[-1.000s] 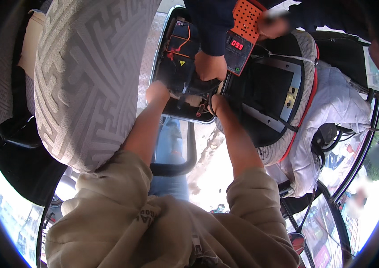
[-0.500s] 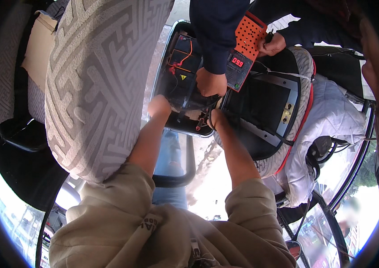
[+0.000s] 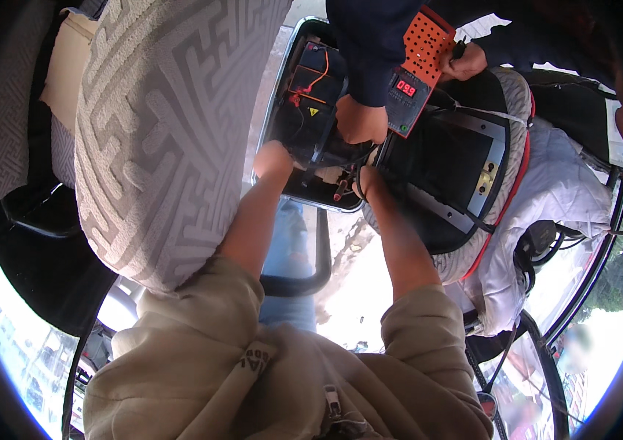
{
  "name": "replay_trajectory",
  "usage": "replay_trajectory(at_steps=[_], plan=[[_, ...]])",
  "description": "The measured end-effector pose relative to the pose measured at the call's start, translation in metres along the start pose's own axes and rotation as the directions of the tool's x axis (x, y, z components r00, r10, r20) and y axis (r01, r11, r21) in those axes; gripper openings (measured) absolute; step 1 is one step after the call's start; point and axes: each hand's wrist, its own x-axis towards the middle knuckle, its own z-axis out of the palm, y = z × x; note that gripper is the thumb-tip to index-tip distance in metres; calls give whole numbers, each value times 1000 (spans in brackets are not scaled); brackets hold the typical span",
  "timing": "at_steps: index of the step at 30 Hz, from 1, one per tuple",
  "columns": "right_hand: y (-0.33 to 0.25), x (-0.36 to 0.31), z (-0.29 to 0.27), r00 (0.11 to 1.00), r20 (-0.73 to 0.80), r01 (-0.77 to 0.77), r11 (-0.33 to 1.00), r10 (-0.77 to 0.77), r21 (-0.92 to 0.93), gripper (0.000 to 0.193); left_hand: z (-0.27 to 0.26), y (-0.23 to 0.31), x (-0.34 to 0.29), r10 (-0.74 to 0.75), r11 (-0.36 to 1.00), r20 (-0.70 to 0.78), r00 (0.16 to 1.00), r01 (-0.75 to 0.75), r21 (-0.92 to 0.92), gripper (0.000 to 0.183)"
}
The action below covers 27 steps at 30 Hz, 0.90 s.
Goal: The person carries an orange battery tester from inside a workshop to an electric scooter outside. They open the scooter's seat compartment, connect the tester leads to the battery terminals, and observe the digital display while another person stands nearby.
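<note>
An oblong compartment (image 3: 261, 125) with a pale rim holds black batteries (image 3: 313, 136), one bearing a yellow warning triangle, with an orange wire (image 3: 324, 73) across them. My left hand (image 3: 273, 158) lies at the compartment's left wall, its fingers hidden. At the near right corner is my right hand (image 3: 367, 182), beside a black cable and a small red-ended connector (image 3: 338, 196); its fingers are hidden too. Another person's fist (image 3: 362, 122) reaches over the batteries from above. That person's other hand (image 3: 465, 62) holds an orange, perforated tester (image 3: 402, 89) with a lit red display.
A grey patterned seat cushion (image 3: 172, 139) stands tall on the left. To the right lies an upturned seat (image 3: 440, 165) with a black underside and metal strips. White cloth (image 3: 546, 191) hangs beyond it. A black bar (image 3: 319, 257) curves below the compartment.
The whole scene has shifted right and slightly up in the picture. Both my hands stay at about the same places on the compartment, and the other person's fist stays over the batteries.
</note>
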Motion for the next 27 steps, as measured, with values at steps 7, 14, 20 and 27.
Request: replay_trajectory(at_steps=[7,14,20,27], plan=[[2,-2,-1,999,-16,44,999,-44,13,22,0,-1,-2,19,1000,-9,1000,-18,19,17],[13,8,12,997,-45,67,997,-65,28,22,3,-3,-2,41,999,-26,999,-41,-15,18],[16,12,18,997,-54,51,998,-49,33,21,1,-2,-3,6,999,-24,1000,-7,-35,19],[15,14,22,996,-69,52,998,-50,36,20,5,-8,0,-6,997,3,1000,6,-71,17]])
